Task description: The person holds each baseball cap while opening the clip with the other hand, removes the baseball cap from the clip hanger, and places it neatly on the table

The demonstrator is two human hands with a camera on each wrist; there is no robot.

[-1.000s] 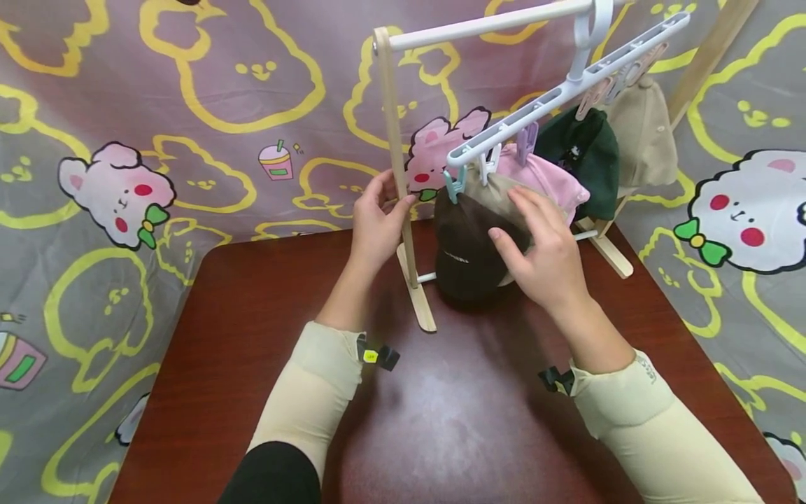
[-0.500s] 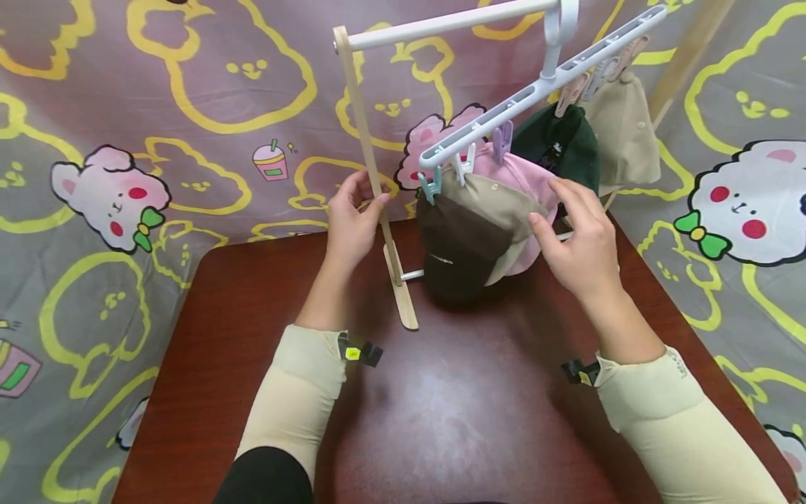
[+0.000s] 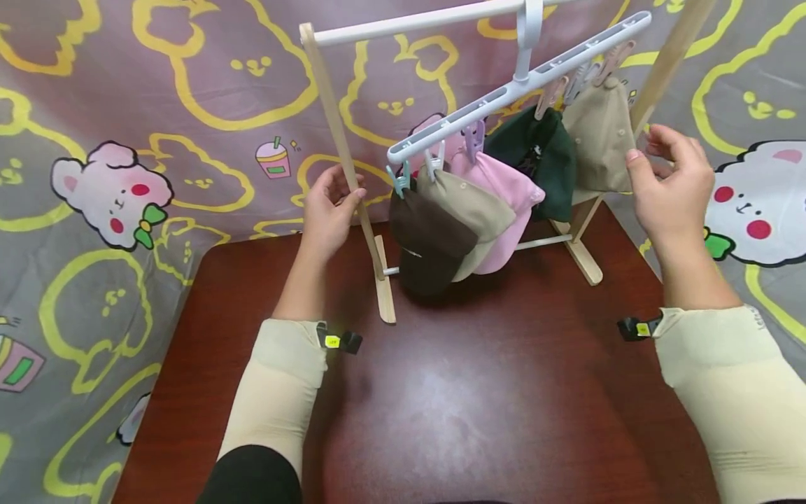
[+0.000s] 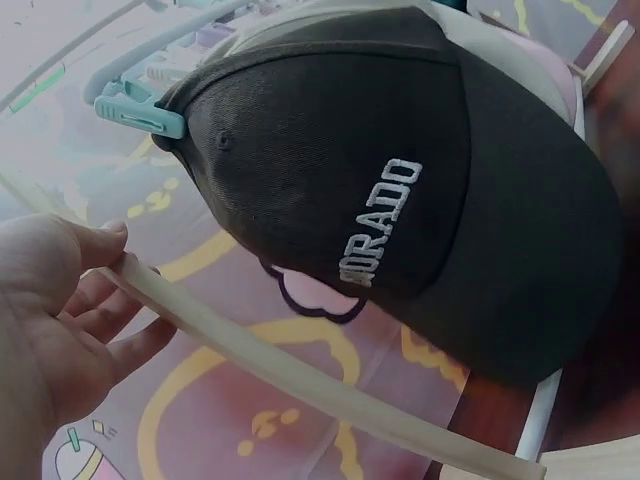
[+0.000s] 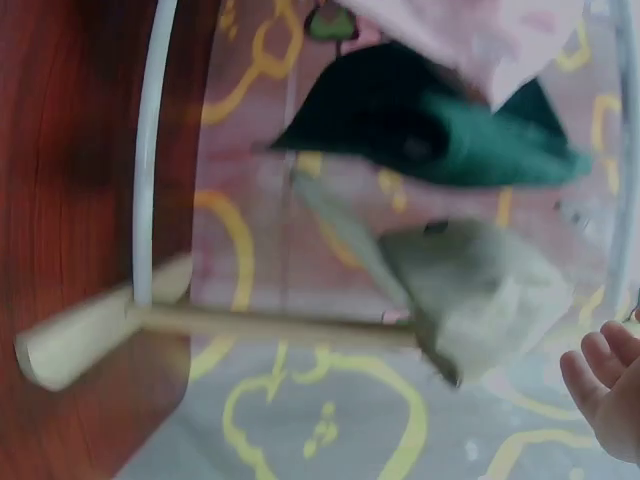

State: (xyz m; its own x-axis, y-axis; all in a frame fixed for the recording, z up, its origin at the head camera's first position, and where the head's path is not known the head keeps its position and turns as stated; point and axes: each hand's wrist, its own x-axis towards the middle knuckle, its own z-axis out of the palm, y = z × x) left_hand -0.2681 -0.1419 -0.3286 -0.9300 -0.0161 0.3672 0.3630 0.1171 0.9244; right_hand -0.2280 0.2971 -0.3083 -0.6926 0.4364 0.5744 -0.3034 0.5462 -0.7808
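Patterned cloth (image 3: 214, 63) is backing a table (image 3: 441, 392) and rack (image 3: 409, 24). From its hanger (image 3: 453, 121), five caps (image 3: 434, 231) are already hanging clipped, none showing loose. The left hand (image 3: 330, 210) is pinching one post (image 3: 336, 122); the right hand (image 3: 676, 185) is curving its fingers loosely beside a beige cap (image 3: 601, 140), contact unclear.

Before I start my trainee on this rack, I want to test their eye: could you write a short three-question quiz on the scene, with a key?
1. True or false: the left hand holds a wooden upright.
2. What colour is the peg on the dark baseball cap with white lettering?
A) purple
B) teal
C) pink
3. Fill the gap: between the pink cap and the beige cap nearest the right hand hangs a dark ____ cap.

Key: 1 true; 2 B; 3 green.
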